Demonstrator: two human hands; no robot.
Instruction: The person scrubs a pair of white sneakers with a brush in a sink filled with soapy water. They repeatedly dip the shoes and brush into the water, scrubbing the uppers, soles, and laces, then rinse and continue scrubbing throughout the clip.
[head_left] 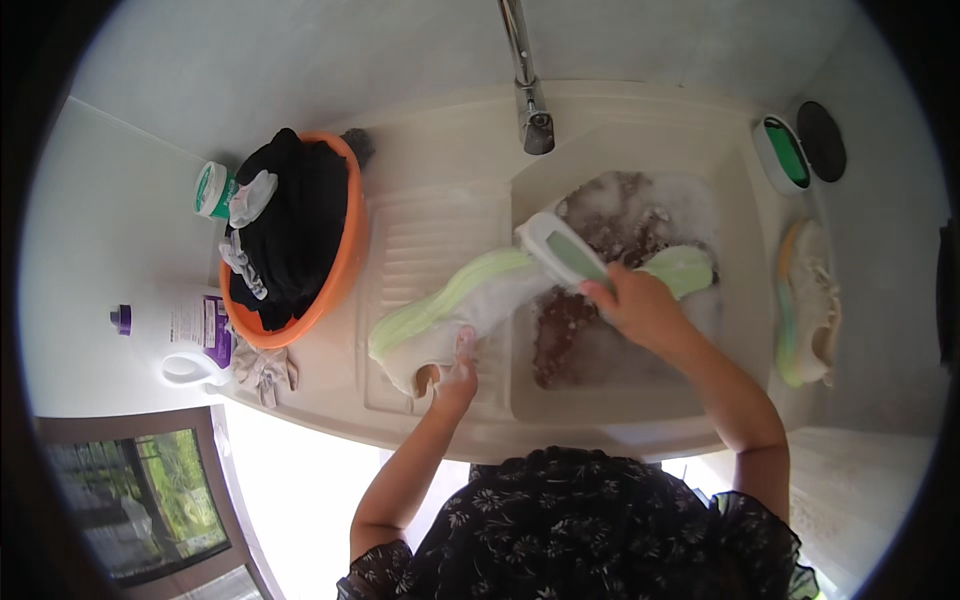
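Observation:
My left hand (460, 375) grips a pale sneaker (490, 300) near its ankle opening. The sneaker lies on its side across the ribbed drainboard (440, 225), its light green sole facing away from me and its toe end reaching over the basin. In my right hand (640, 305) is a white scrub brush (565, 250) with a grey-green panel, held against the toe end, where white suds show. Just beyond that hand, a pale green rounded piece (682, 270) lies over the water; its kind is unclear. Brown, foamy water (575, 340) sits in the sink basin (615, 405).
An orange basin (350, 230) of dark clothes stands left, beside a white-and-green tub (214, 190), a white jug with purple cap (200, 335) and a crumpled cloth (265, 372). Another sneaker (808, 305) and an oval green-filled container (783, 153) line the right rim. The faucet (537, 125) overhangs the back.

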